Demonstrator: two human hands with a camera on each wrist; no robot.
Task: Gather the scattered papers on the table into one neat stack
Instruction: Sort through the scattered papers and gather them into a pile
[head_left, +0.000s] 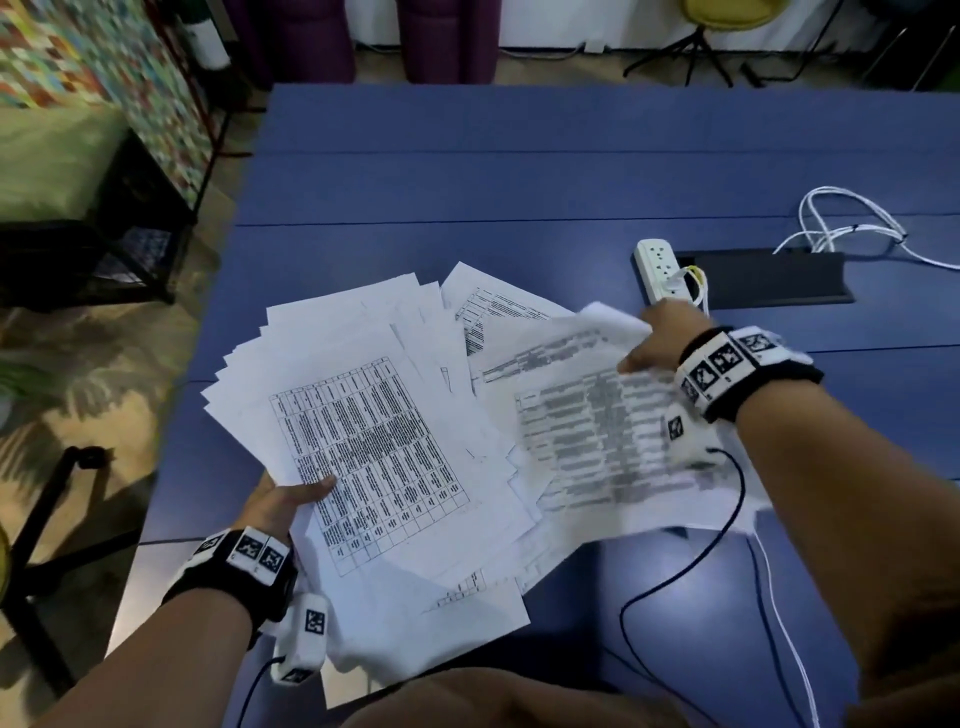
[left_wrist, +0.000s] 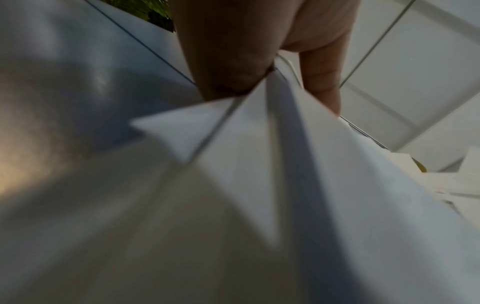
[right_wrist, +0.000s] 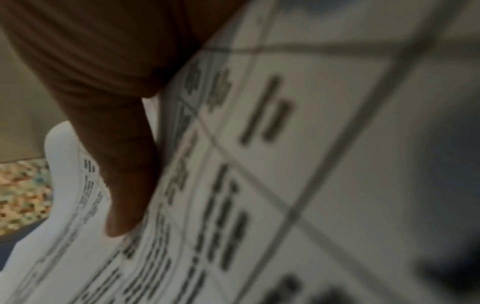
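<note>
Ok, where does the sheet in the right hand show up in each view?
Head: blurred printed sheet, right of centre, gripped at its far edge by the right hand.
Left wrist: can't tell.
Right wrist: fills the frame beside the thumb.
Shared landmark: its printed table grid.

White power strip (head_left: 658, 270), coiled white cable (head_left: 852, 223), black tray (head_left: 769, 275), blue table (head_left: 467, 171)

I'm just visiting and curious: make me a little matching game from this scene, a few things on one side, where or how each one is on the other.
Things:
1. left hand
2. right hand
3. power strip
4. white cable

States:
A. lies looped at the table's far right
B. grips the fanned papers at their near-left edge
C. lies beyond the right hand
D. holds blurred printed sheets

Pairs: 1-B, 2-D, 3-C, 4-A
</note>
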